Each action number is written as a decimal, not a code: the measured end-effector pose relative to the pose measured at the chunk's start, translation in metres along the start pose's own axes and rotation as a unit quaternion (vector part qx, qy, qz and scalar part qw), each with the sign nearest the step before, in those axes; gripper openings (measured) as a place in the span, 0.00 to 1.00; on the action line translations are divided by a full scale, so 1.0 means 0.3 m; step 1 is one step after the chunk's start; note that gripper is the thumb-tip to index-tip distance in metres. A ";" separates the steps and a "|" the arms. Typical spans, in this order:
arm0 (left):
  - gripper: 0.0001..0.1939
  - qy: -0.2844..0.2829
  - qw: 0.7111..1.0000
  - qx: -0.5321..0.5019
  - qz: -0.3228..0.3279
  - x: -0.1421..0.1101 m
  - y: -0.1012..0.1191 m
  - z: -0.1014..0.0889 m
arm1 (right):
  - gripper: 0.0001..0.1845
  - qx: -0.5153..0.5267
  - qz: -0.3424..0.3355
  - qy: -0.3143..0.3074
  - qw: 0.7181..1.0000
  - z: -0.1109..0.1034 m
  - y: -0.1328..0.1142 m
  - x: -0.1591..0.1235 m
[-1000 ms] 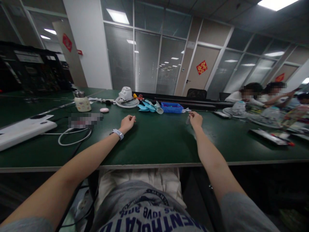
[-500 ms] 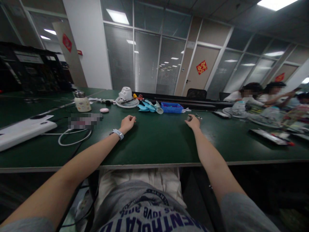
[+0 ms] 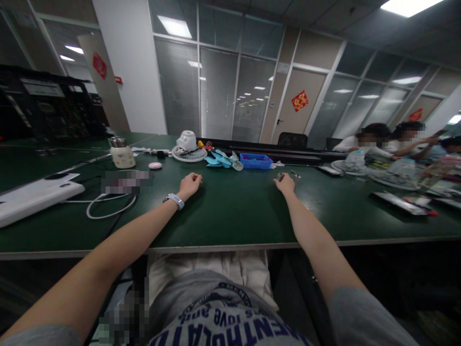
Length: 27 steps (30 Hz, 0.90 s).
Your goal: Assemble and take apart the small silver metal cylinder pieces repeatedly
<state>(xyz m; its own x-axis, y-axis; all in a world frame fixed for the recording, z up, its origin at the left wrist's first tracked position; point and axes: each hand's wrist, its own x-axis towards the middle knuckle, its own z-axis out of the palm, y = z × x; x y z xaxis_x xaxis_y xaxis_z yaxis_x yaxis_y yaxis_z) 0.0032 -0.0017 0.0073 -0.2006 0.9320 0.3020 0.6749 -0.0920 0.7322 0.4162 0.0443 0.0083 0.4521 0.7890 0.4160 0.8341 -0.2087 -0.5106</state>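
Note:
My left hand, with a watch on its wrist, rests at the table's left middle. Its fingers are curled together, and whatever they may hold is hidden. My right hand is at the right, its thumb and fingers closed round a small grey metallic piece, mostly covered. Small metal bits lie just beyond that hand. Beyond both hands are light-blue fan blades, a blue tray and a white fan body on its round grille.
On the green table, a patterned flask, a pink oval object, a white cable and a white device stand at left. At right are a flat tray of parts and co-workers beside fan grilles.
My right hand has shifted slightly left and down, and the grey piece in it shows less. My left hand is almost still.

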 end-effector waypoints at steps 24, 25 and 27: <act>0.16 -0.014 0.978 -0.027 0.208 -0.054 0.096 -0.014 | 0.21 0.237 -0.339 -0.222 0.883 0.188 -0.566 -0.483; 0.16 -0.010 0.978 -0.014 0.209 -0.056 0.102 -0.017 | 0.21 0.237 -0.340 -0.221 0.883 0.185 -0.567 -0.485; 0.14 0.005 0.977 0.013 0.213 -0.059 0.115 -0.017 | 0.20 0.235 -0.340 -0.216 0.884 0.177 -0.569 -0.490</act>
<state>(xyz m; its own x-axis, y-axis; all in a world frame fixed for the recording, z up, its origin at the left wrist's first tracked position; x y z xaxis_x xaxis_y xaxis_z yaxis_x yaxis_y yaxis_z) 0.0265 -0.0232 0.0303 0.0954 0.8072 0.5825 0.7166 -0.4618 0.5227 0.1907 -0.0053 -0.0058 -0.3522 0.8078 0.4727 0.5970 0.5829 -0.5513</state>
